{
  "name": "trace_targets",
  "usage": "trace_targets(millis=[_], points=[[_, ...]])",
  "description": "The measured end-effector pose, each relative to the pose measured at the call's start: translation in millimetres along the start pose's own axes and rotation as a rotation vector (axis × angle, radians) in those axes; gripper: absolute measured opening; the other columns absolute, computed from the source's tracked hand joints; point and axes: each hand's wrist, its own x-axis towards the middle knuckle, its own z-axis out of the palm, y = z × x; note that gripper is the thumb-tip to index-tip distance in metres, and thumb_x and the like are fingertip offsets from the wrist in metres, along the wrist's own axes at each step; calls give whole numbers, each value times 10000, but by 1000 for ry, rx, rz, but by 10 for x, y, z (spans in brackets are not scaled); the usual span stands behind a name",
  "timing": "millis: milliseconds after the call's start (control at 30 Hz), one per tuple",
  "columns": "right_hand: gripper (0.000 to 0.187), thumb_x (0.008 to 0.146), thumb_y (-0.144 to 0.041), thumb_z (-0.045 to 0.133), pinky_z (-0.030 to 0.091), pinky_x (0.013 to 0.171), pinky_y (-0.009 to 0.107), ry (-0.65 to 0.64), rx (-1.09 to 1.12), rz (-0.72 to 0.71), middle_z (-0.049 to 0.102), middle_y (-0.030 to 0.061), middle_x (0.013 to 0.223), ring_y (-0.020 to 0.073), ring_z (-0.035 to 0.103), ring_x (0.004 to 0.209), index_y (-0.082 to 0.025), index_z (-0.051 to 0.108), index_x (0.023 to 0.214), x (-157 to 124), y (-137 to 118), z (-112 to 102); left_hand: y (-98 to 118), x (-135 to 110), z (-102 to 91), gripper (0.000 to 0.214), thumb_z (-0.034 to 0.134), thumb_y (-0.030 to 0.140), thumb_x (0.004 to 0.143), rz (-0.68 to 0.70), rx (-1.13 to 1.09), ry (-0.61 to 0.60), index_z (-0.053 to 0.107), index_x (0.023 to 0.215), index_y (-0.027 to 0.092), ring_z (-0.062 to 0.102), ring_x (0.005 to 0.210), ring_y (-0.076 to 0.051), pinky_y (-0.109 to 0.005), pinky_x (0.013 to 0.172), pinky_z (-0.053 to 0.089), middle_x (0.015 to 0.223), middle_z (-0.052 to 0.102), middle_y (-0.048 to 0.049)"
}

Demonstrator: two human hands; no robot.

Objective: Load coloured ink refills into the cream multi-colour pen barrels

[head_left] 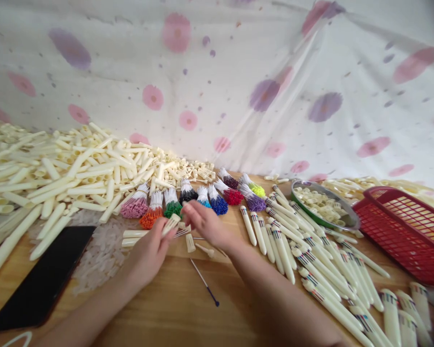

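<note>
My left hand [155, 246] is closed around a cream slotted pen top [171, 224], held up over the middle of the table. Close beside it, my right hand [202, 220] is pinched, with its fingertips near the pen top; what it grips, if anything, is too small to make out. Below the hands lie another slotted pen top [190, 243] and a small cream plug-like piece [205, 250]. One blue-tipped refill [205, 283] lies alone on the wood nearer me. Behind the hands stand bundles of coloured refills, among them orange [153, 210], green [172, 202] and blue [217, 200].
A heap of cream pen barrels [75, 168] fills the left. Near it lie a black phone [41, 274] and translucent clear pieces [101, 255]. Rows of multicolour pens [321, 255], a metal bowl [352, 219] of small cream parts and a red basket [401, 231] occupy the right.
</note>
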Motion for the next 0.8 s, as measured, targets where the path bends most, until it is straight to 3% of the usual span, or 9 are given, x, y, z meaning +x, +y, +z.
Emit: trace_targets(millis=[100, 200, 300, 367, 500, 600, 700, 800], points=[[324, 894, -465, 350, 355, 548, 197, 117, -50, 54, 516, -30, 663, 99, 472, 593, -191, 493, 794, -59, 127, -240, -133, -23, -36, 303, 402, 526, 829, -113, -389, 68, 482, 816, 235, 604, 650, -180, -275, 610, 465, 662, 569, 24], [288, 864, -413, 424, 313, 512, 204, 154, -220, 107, 475, -39, 604, 99, 427, 554, -187, 481, 695, -209, 278, -435, -197, -42, -36, 402, 520, 620, 707, -275, -724, 85, 449, 695, 224, 462, 422, -99, -175, 386, 366, 505, 415, 83], [294, 835, -361, 469, 256, 480, 216, 139, -304, 146, 442, -40, 547, 97, 384, 505, -185, 443, 600, -360, 392, -513, -214, -48, -39, 436, 517, 634, 705, -289, -818, 99, 421, 652, 213, 271, 326, -45, -115, 287, 174, 470, 328, 102], [296, 821, -326, 491, 224, 472, 224, 136, -366, 163, 433, -37, 530, 98, 369, 488, -187, 421, 569, -400, 424, -492, -233, -39, -45, 406, 494, 601, 750, -272, -836, 135, 430, 663, 210, 242, 326, -39, -104, 286, 153, 480, 323, 98], [365, 854, -362, 485, 208, 464, 230, 129, -451, 148, 424, -37, 492, 98, 374, 457, -191, 402, 542, -285, 333, -276, -317, 11, -102, 352, 488, 540, 792, -212, -850, 250, 464, 672, 209, 313, 360, -60, -136, 297, 257, 526, 394, 74], [353, 885, -361, 461, 251, 484, 225, 110, -496, 59, 494, -23, 550, 105, 435, 500, -190, 455, 576, -65, 145, 14, -379, 64, -214, 246, 549, 432, 799, -153, -848, 462, 493, 702, 213, 426, 478, -83, -165, 418, 388, 612, 470, 55], [149, 894, -274, 457, 342, 579, 214, 76, -568, -139, 607, 13, 797, 129, 536, 699, -190, 549, 813, 237, -37, 328, -409, 103, -336, 159, 572, 342, 805, -194, -917, 609, 489, 732, 228, 466, 555, -88, -166, 501, 419, 662, 494, 66], [157, 877, -191, 451, 377, 710, 247, 22, -640, -320, 622, 34, 920, 168, 537, 841, -205, 565, 984, 574, -113, 562, -431, 124, -398, 179, 556, 362, 810, -256, -983, 609, 478, 722, 228, 470, 514, -80, -166, 477, 415, 634, 508, 81]])
